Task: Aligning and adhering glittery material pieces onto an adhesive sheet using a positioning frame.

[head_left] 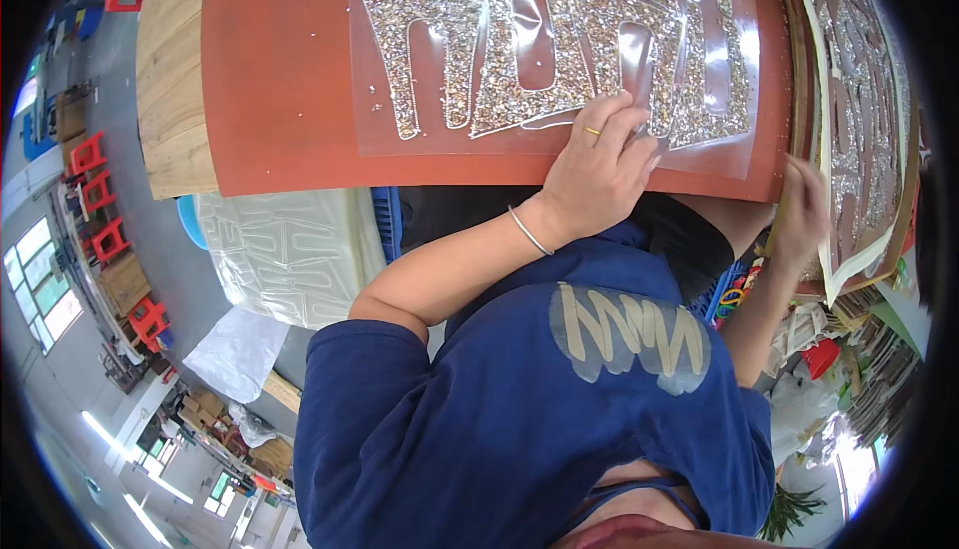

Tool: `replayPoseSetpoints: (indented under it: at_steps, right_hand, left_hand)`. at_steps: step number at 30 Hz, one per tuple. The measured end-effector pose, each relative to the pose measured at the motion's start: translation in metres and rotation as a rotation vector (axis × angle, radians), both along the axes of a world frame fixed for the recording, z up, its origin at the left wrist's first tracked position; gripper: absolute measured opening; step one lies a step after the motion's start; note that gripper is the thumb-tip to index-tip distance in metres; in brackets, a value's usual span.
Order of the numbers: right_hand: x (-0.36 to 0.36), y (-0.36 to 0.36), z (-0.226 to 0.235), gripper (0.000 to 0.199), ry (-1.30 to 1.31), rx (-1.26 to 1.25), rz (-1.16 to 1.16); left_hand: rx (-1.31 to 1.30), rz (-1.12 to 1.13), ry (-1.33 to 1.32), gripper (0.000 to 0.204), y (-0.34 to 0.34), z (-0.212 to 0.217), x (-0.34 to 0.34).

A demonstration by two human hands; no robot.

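My left hand (pixel 601 164), with a ring and a bracelet, rests at the near edge of a clear plastic sheet (pixel 465 142). Its fingers are curled and drawn together; whatever they may pinch is too small to make out. Panels of gold, brown and silver stones (pixel 539 99), bordered by fine pale lines, cover much of the sheet. The sheet lies on a red-brown board (pixel 285 79). Beyond the board's right edge, my right hand (pixel 802 211) is lowered beside a second stone-covered panel (pixel 857 139). Motion blurs its fingers, so its grip is unclear.
Loose stones dot the board left of the sheet. Under the table's near edge sits a stack of clear patterned sheets (pixel 290 249), beside a blue crate (pixel 386 221). Wooden boards (pixel 172 79) show at the left, with red stools (pixel 108 236) farther off.
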State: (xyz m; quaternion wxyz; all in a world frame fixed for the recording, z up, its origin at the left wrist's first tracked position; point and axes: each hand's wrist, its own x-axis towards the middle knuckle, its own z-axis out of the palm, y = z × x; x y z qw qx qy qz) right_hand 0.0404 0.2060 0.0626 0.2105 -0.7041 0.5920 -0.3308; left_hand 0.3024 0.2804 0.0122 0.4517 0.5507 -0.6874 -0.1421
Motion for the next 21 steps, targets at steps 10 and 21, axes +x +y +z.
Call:
replayPoseSetpoints:
  at_steps: [10,21]
  right_hand:
    - [0.131,-0.026,-0.029,0.011,0.022,-0.008,0.503]
    - [0.247,0.018,-0.042,0.024,0.019,-0.351,1.110]
  left_hand:
    - [-0.180,0.035,0.026,0.026,0.063,0.010,0.064]
    - [0.080,0.506,-0.264,0.026,0.089,-0.006,0.106]
